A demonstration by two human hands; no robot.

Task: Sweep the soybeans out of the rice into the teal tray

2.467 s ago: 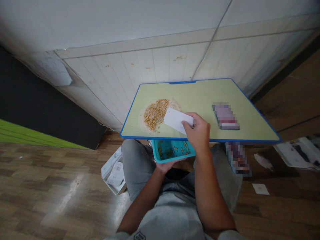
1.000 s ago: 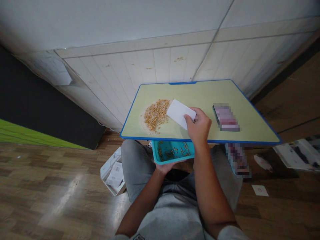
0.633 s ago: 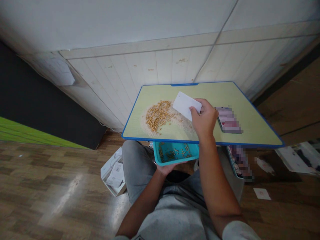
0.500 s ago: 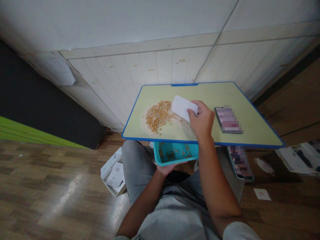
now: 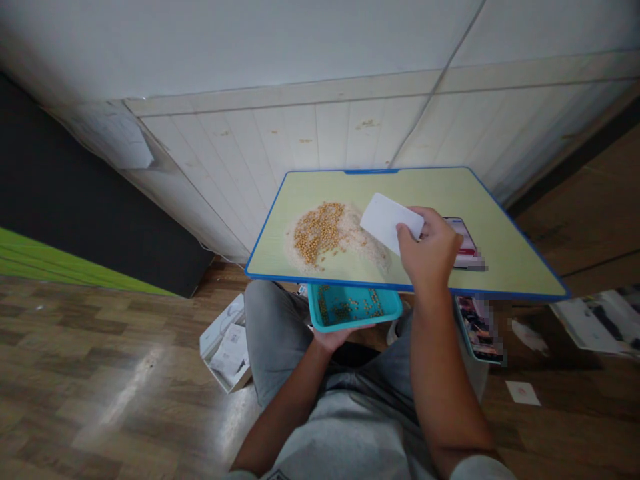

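Over the middle of the table point(image 5: 505, 253), the right hand point(image 5: 433, 247) pinches a white card point(image 5: 390, 221) between the thumb and the other fingers. Just below the table's near edge, the left hand point(image 5: 334, 339) supports a turquoise tray point(image 5: 353, 325) from underneath; its fingers are mostly hidden, so I cannot tell how far they are spread.

The step in hand seems to be working with the card at the edge of the heap. The next move probably calls for a low, steady card edge and a tray that does not tip.

The card looks plain, with rounded corners. To its left lie golden beans point(image 5: 320, 233), probably soybeans, with pale grains point(image 5: 373, 252), like rice, around and among them. More beans are scattered inside the tray.
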